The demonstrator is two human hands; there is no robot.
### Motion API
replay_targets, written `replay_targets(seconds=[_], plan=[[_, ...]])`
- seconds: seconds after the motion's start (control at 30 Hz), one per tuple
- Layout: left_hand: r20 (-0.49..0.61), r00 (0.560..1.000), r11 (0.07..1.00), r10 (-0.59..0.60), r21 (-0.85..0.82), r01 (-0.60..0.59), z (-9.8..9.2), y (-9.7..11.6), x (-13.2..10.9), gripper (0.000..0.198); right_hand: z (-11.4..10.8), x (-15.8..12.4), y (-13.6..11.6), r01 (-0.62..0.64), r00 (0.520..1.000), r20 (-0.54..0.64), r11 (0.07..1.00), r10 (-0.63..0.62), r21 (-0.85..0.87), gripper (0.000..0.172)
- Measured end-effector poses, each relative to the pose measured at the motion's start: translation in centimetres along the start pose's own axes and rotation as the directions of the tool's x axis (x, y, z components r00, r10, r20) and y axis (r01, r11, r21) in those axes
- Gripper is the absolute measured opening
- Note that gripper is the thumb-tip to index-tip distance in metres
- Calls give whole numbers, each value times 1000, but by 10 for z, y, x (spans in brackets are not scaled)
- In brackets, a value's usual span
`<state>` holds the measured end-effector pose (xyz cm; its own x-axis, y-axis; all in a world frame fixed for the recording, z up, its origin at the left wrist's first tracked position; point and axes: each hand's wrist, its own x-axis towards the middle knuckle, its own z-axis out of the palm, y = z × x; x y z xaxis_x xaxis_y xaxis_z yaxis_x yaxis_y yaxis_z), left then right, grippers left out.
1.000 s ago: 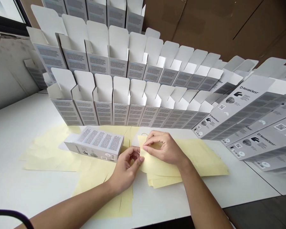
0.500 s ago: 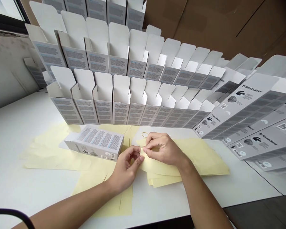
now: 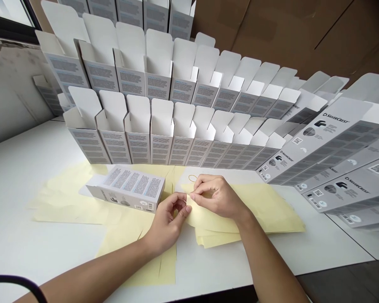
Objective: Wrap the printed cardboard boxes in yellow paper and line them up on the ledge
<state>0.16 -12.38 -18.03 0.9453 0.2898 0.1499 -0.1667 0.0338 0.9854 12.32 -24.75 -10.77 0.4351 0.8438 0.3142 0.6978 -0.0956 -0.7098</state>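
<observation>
My left hand is closed in a pinch on the left end of a yellow sheet, its thumb lying on top of the paper. My right hand is closed too, thumb and forefinger pinching the same sheet's upper left corner, close against the left fingertips. More yellow sheets lie in a stack under the right wrist. Beyond the fingers a thin yellow rubber band rests on the white table. To the left of my left hand a printed carton lies on its side.
Several upright cartons with raised flaps stand in rows behind. Stacked SilverCrest cartons rise at the right. Loose yellow paper covers part of the white table. A black curved cable crosses the lower left corner.
Both hands keep their pinch on the sheet's corner, almost unmoved. The whole view has shifted very slightly; the carton and papers lie as before.
</observation>
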Motion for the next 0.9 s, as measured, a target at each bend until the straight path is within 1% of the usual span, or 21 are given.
replay_targets(seconds=[0.2,0.33,0.43,0.53,0.67,0.9], plan=[[4,1000,1000,-25,3,25,0,0,0,26,-2,0,-1,-10,1000,-10,1000,10,-22,18],[-5,999,999,-32,11,32,-1,0,0,26,-2,-1,0,5,1000,-21,999,-6,-38,13],[10,999,999,-48,-5,49,-1,0,0,27,-2,0,2,9,1000,-24,999,-10,-44,11],[15,997,997,-70,-20,70,-1,0,0,29,-2,0,2,-11,1000,-1,999,11,-51,11],[5,997,997,-71,-14,71,0,2,0,30,-2,0,1,-55,998,23,996,56,-66,12],[15,997,997,-72,-16,72,0,2,1,30,-2,-1,-1,-30,999,9,994,31,-101,14]])
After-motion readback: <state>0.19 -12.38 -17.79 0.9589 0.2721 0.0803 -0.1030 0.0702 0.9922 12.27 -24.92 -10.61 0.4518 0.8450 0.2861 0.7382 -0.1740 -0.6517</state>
